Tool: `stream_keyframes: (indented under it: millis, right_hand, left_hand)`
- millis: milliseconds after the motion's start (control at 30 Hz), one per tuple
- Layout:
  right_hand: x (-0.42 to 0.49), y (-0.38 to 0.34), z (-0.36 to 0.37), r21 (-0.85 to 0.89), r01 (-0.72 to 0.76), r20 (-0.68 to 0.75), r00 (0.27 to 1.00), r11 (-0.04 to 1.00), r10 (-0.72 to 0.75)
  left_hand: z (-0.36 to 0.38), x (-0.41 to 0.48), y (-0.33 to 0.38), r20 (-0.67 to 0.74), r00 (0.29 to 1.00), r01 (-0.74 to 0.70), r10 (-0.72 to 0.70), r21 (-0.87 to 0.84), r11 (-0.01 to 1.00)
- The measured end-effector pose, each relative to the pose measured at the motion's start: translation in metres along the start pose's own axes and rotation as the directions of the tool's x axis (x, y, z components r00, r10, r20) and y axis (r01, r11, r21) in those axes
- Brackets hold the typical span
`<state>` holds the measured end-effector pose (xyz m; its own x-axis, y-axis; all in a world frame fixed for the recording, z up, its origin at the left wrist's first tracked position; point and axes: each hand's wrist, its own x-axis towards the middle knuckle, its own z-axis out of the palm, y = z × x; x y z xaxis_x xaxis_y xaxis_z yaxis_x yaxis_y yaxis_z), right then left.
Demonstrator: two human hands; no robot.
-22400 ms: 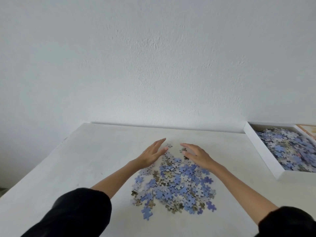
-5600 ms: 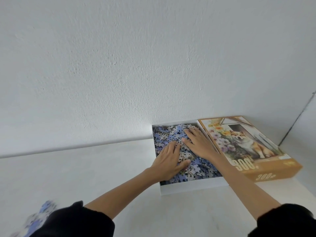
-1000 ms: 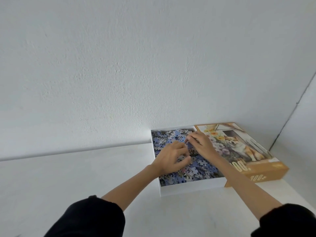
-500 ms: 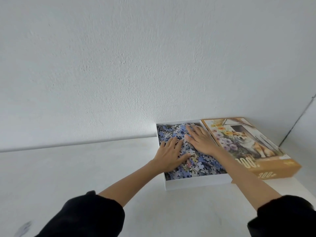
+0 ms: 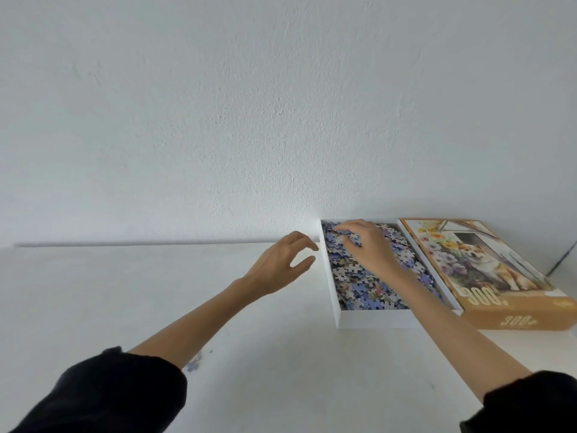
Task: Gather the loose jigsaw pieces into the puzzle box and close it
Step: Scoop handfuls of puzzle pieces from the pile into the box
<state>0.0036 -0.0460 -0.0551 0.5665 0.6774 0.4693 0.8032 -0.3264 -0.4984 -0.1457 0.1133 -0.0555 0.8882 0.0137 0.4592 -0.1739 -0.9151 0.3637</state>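
Observation:
The white puzzle box tray (image 5: 371, 318) sits on the table at the right, against the wall, heaped with blue and grey jigsaw pieces (image 5: 359, 285). My right hand (image 5: 370, 246) reaches into its far left corner, bent fingers touching the pieces there. My left hand (image 5: 281, 265) hovers just outside the tray's left wall, fingers loosely curled around nothing. The orange lid (image 5: 487, 276), printed with a dog and flowers, lies face up along the tray's right side. A few blurred loose pieces (image 5: 193, 364) lie on the table beside my left forearm.
The white table (image 5: 281, 370) runs back to a plain white wall (image 5: 281, 120). The table's right edge passes just beyond the lid. Black sleeves cover both upper forearms at the bottom corners.
My left hand has lifted out of the tray and moved left, over the table. My right hand has shifted toward the tray's far left corner, its fingers now bent rather than flat.

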Motion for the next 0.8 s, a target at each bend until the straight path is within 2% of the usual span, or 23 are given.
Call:
stream_keyframes:
  millis: [167,433,600,800]
  right_hand:
    - [-0.007,-0.064,0.04,0.08,0.073,0.047,0.996,0.994,-0.077]
    - [-0.046,-0.158,0.112,0.143,0.113,0.197,0.97,0.983,-0.14]
    - [-0.079,-0.189,0.152,0.167,0.097,0.272,0.952,0.981,-0.141]
    - [-0.102,-0.201,0.181,0.088,0.095,0.281,0.953,0.992,-0.117]
  left_hand:
    - [-0.053,-0.066,-0.031,-0.014,0.994,0.106,-0.105,0.081,0.991]
    - [-0.105,-0.176,-0.063,-0.002,0.972,0.234,-0.237,0.147,0.961]
    - [-0.12,-0.24,-0.081,0.049,0.934,0.345,-0.353,0.126,0.93]
    - [-0.126,-0.289,-0.1,0.113,0.931,0.342,-0.346,0.056,0.938]
